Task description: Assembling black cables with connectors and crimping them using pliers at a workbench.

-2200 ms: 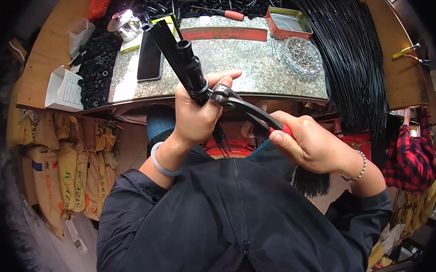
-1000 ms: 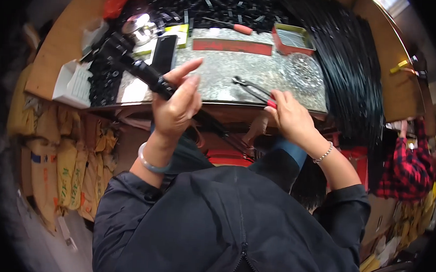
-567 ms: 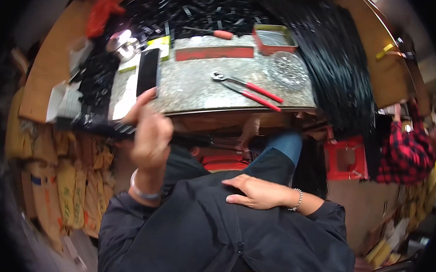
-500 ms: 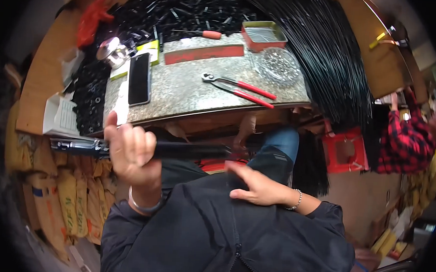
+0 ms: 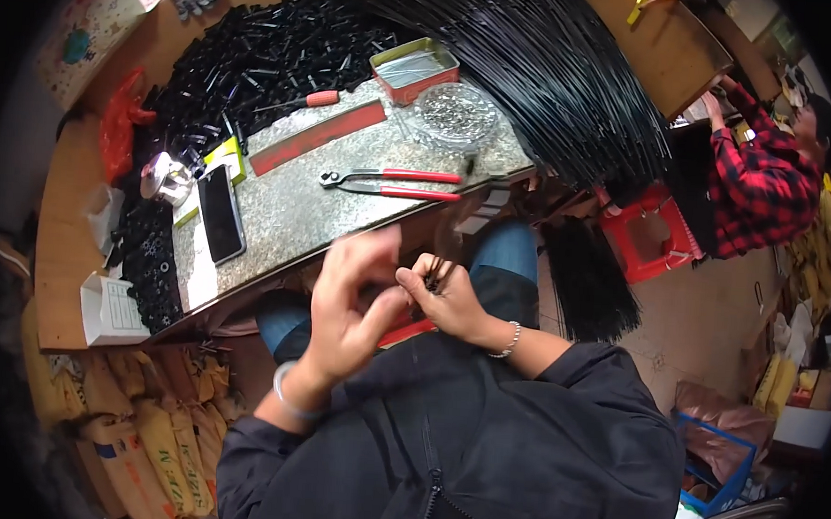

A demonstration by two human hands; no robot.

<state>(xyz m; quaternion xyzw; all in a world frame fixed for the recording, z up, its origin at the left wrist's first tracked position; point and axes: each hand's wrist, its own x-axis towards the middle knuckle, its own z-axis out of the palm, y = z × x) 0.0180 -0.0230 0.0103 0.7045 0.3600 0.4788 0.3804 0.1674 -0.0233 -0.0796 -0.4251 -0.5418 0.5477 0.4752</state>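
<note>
My right hand [image 5: 452,307] is closed in front of my lap around several thin dark rods [image 5: 436,272]; their ends show at the top of the fist and the rest is hidden. Beside it on the left, my left hand [image 5: 350,298] is raised, blurred, with its fingers curved and the thumb apart; I see nothing in it. Beyond both hands, red-handled pincers [image 5: 391,182] lie on a speckled stone slab [image 5: 286,217]. A dark phone [image 5: 221,214] rests at the slab's left side.
Behind the slab lie a heap of short black parts [image 5: 276,60] and a large bundle of long black rods [image 5: 556,79]. A tin [image 5: 413,83] and a clear round dish [image 5: 456,116] stand near them. At right are a red stool [image 5: 647,239] and a person in a checked shirt [image 5: 767,189].
The left hand has let go of the long black bundle and moved right, up to the right hand. The right hand, open before, is now closed on dark rods. The view has turned.
</note>
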